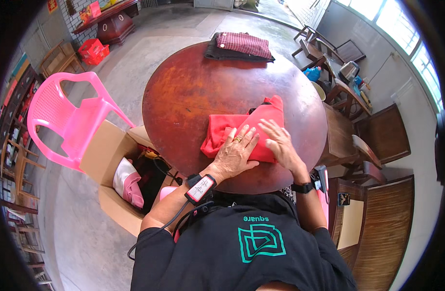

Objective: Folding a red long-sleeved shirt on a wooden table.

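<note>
A red cloth garment [222, 125], partly folded, lies on the round brown wooden table [178, 91] in front of me. Its upper right part sticks up to a point, and a bit of black shows beside it. My left hand [237, 147] rests flat on the middle of the garment, fingers extended, a ring on one finger. At the garment's right side is my right hand [280, 143], fingers spread, touching or just above the cloth. At the table's far edge, a checked maroon garment [244, 42] lies folded on a folded black one [215, 52].
An open cardboard box [102, 156] holding pink and white cloth [128, 182] stands left of the table, beside a pink plastic chair [80, 120]. Wooden chairs [338, 134] stand close on the right, one near an electric kettle [349, 71]. A red crate [92, 51] sits at the far left.
</note>
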`<action>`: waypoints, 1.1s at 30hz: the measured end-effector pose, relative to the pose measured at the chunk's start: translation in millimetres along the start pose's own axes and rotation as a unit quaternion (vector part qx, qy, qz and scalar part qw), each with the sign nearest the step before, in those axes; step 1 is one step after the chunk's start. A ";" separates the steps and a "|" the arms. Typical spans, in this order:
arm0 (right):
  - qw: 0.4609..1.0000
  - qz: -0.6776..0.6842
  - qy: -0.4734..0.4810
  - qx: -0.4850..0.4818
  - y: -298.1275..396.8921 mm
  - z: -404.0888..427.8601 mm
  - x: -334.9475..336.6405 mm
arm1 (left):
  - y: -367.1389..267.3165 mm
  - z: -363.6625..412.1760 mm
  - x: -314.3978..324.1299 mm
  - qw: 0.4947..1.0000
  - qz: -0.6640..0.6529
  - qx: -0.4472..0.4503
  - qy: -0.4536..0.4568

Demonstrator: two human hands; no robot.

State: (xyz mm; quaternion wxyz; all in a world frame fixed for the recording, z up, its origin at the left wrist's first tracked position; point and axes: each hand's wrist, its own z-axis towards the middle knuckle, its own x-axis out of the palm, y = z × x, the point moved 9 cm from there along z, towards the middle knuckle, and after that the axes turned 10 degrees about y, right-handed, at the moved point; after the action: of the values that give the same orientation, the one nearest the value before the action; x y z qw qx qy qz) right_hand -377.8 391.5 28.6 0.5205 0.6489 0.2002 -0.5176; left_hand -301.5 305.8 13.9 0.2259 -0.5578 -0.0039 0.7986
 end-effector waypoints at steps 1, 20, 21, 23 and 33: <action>0.999 0.021 0.034 -0.023 5.6 10.0 10.2 | 1.0 1.4 9.0 0.999 0.009 -0.010 0.037; 0.969 -0.039 -0.203 0.135 -145.9 54.8 0.8 | 4.5 1.9 26.9 0.995 0.047 -0.050 0.079; 0.953 -0.059 -0.257 0.152 -151.5 43.9 -4.2 | 5.3 1.4 27.9 0.995 0.048 -0.051 0.077; 0.942 -0.013 -0.291 0.170 -172.0 19.8 -5.7 | 3.4 2.4 28.5 0.996 0.063 -0.039 0.052; 0.970 -0.209 -0.073 0.104 -110.2 -56.9 43.1 | 45.7 -5.7 5.4 0.976 0.087 -0.185 0.075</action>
State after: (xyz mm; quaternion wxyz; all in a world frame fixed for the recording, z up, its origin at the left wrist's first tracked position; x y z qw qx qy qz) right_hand -423.0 471.4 -65.3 0.3437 0.6034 0.2381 -0.6790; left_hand -314.2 265.4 -4.9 0.0482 -0.6463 -0.0866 0.7566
